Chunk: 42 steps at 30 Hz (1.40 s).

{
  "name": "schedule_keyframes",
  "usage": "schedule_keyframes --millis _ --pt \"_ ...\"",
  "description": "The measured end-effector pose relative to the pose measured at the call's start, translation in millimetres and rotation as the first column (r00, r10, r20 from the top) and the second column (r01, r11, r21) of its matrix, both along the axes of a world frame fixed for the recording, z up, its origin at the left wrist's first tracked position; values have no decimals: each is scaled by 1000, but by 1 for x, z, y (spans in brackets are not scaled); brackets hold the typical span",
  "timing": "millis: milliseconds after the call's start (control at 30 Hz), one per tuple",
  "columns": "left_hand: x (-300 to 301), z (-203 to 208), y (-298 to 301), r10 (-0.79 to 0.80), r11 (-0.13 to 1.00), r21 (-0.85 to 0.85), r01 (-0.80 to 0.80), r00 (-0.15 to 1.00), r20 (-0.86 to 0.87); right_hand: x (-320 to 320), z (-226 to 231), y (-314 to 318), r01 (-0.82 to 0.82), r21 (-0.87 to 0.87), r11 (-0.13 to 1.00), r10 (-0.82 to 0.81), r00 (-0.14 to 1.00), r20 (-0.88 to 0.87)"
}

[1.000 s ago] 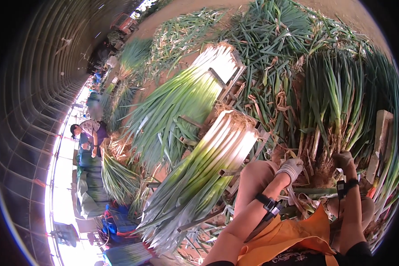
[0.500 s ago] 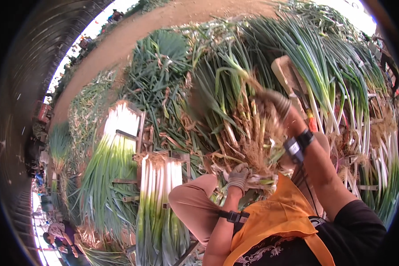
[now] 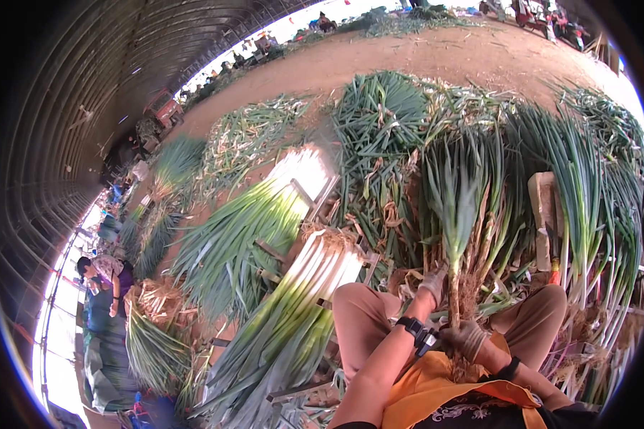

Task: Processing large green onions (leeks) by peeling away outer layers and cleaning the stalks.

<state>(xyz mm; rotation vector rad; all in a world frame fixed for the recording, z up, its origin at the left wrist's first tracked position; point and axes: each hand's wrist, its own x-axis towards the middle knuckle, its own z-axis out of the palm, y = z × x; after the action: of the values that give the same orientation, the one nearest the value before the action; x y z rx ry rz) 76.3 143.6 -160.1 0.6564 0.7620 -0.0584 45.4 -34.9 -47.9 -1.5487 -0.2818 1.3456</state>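
Right now, one tall green onion plant (image 3: pixel 456 214) is being held up in the lower middle of the frame. Its stalk is being gripped by two gloved hands. The left hand (image 3: pixel 433 284) is wrapped shut around the stalk, higher up. The right hand (image 3: pixel 465 337) is closed on the stalk lower down, by the messy brown roots. One black band (image 3: pixel 416 334) is being worn on the left wrist.

Two neat bundles of cleaned onions are being kept on wooden racks left of the hands. The near bundle (image 3: pixel 293 314) is lying just beside the person's knee, and the far bundle (image 3: pixel 257 229) is lying above it. One wooden post (image 3: pixel 544 214) is standing at the right, among more green stalks.

Big loose heaps of onions (image 3: pixel 379 129) are being piled behind the held plant, so the bare dirt ground (image 3: pixel 422 57) is being hidden in the middle. One other person (image 3: pixel 107 275) is being seen at the far left edge. One red vehicle (image 3: pixel 163 109) is parked in the upper left.
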Motion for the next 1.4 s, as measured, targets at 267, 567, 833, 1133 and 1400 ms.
schedule_keyframes --millis 267,567,833,1133,1400 --pt "-14 57 28 303 952 -105 -288 839 452 -16 1 -12 -102 169 980 48 954 297" --pt "-68 191 -37 80 929 180 -324 650 756 10 44 8 -148 390 909 76 978 193" --pt "-88 207 -59 -98 744 628 -228 892 441 -2 55 -15 -166 336 927 105 976 191" --pt "-89 181 -49 -303 465 862 -202 878 370 -8 47 -30 -206 416 885 212 977 33" --pt "-95 125 -40 -516 -106 891 441 741 -429 -11 60 -29 -200 379 904 161 978 132"
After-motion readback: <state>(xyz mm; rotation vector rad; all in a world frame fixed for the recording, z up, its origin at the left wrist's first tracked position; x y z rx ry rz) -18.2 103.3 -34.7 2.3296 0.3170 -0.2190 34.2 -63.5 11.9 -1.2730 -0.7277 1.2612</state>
